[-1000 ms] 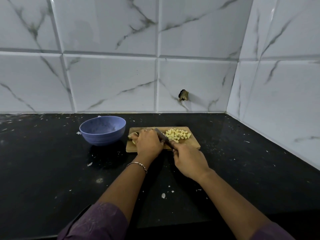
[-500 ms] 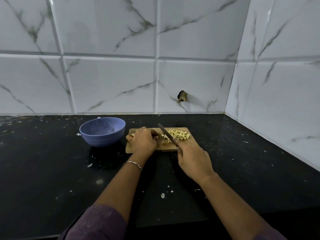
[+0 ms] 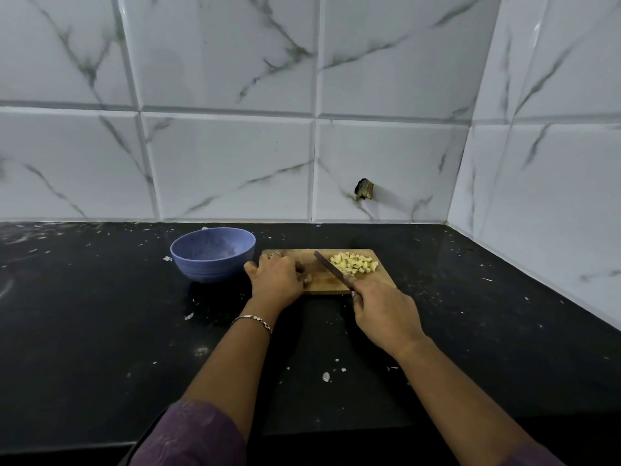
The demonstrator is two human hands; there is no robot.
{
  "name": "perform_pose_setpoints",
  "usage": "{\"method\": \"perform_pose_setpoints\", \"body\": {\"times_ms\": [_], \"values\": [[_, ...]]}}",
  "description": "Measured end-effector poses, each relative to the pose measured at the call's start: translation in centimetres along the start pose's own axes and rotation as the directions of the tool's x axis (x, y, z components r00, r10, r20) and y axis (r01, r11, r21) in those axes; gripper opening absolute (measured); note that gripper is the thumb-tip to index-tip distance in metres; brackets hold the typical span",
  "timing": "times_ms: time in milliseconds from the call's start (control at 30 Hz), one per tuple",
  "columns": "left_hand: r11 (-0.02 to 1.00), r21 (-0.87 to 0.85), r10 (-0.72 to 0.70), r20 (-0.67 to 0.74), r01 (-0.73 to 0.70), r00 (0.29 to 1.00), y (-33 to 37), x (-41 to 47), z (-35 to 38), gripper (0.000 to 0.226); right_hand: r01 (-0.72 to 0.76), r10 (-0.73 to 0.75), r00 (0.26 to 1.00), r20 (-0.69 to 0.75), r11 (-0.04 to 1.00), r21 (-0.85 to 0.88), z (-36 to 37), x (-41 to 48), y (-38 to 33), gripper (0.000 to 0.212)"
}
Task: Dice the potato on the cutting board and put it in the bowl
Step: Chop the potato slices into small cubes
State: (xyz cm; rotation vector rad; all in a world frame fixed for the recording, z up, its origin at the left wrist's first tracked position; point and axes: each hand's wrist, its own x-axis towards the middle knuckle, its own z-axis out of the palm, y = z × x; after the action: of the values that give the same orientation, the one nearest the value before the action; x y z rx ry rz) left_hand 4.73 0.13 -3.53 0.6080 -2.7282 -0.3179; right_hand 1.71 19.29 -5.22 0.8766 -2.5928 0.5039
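Observation:
A small wooden cutting board (image 3: 327, 284) lies on the black counter. A pile of pale yellow potato dice (image 3: 354, 263) sits on its far right part. My left hand (image 3: 276, 275) covers the board's left end, fingers curled over something I cannot make out. My right hand (image 3: 383, 311) grips the handle of a knife (image 3: 331, 269); the dark blade angles up and to the left, just left of the dice. A blue bowl (image 3: 213, 253) stands left of the board, and nothing shows inside it.
The black counter (image 3: 100, 331) is flecked with white scraps. Marble-patterned tiled walls close it off at the back and on the right, meeting in a corner. A dark chipped hole (image 3: 364, 189) marks the back wall above the board.
My right hand has drawn back toward me and to the right with the knife, so the blade is now apart from my left hand. My left hand stays on the board's left end.

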Motion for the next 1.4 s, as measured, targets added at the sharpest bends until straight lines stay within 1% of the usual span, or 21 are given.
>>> {"method": "perform_pose_setpoints", "body": {"times_ms": [133,500,667,867,1067,1167,1333,1400], "values": [[0.999,0.046,0.021,0.012,-0.021,1.0,0.2,0.1,0.1,0.027,-0.004,0.004,1.0,-0.014,1.0,0.005,0.0,0.0,-0.1,0.043],[0.99,0.134,0.046,-0.059,-0.038,0.997,0.1,0.1,-0.1,0.03,-0.018,0.018,1.0,-0.016,0.999,0.028,0.1,0.2,0.0,0.043],[0.994,0.095,0.061,-0.072,-0.054,0.996,0.2,0.3,0.2,0.023,-0.018,0.019,1.0,-0.02,0.999,0.034,0.0,0.1,0.0,0.043],[0.997,0.052,0.068,-0.08,-0.064,0.995,0.2,0.3,0.5,0.027,-0.019,0.02,0.999,-0.026,0.998,0.059,-0.1,0.0,-0.1,0.043],[0.999,0.023,0.036,-0.113,-0.033,0.993,0.3,0.8,1.1,0.024,-0.018,0.026,0.999,-0.045,0.986,0.165,-0.1,-0.2,-0.5,0.041],[1.0,-0.006,0.024,-0.134,-0.025,0.991,0.4,1.2,1.6,0.025,-0.016,0.022,0.999,-0.031,0.985,0.17,0.1,-0.1,-0.5,0.042],[0.998,-0.053,0.021,-0.095,-0.026,0.995,1.3,1.0,1.4,0.025,-0.029,0.03,1.0,-0.003,0.984,0.178,0.3,0.0,-0.3,0.043],[0.998,-0.066,0.018,-0.105,-0.025,0.994,1.7,0.7,1.3,0.024,-0.029,0.029,1.0,0.001,0.983,0.179,0.4,0.0,-0.2,0.043]]}}
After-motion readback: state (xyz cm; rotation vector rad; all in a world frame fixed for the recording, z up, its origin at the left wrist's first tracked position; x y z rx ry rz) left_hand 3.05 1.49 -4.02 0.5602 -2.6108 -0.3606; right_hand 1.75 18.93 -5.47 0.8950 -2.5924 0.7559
